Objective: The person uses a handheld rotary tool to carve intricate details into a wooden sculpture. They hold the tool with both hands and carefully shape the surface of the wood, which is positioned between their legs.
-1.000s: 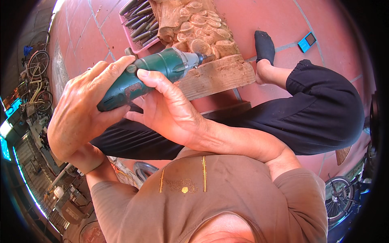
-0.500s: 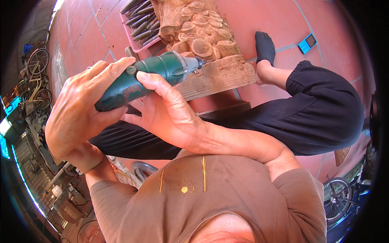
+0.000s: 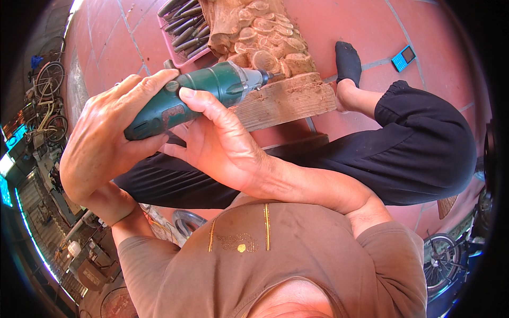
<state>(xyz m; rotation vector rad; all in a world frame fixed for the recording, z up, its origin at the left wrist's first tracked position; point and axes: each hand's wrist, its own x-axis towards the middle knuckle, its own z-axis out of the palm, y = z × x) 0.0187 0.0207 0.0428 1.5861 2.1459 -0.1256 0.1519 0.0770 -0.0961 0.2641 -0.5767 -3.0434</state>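
Note:
A green die grinder (image 3: 193, 93) with a grey metal nose lies slantwise across both my hands. My left hand (image 3: 101, 135) wraps round its rear end, fingers over the top and thumb underneath. My right hand (image 3: 222, 140) grips the body from the near side, with its thumb up along the casing and the other fingers mostly hidden beneath. The grinder's thin bit points right, at the near edge of a carved wood block (image 3: 265, 42) with rounded, coin-like relief. Whether the bit touches the wood, I cannot tell.
A pink basket (image 3: 164, 40) of dark-handled chisels stands left of the carving. On the red tiles at right lies a blue keypad phone (image 3: 403, 58), beyond my black-socked foot (image 3: 348, 63). Bicycles (image 3: 50, 79) line the far left; a wheel (image 3: 442, 259) shows at lower right.
The grinder has tilted slightly, its nose shifting a little to the right and away from me. Both hands keep their hold on it.

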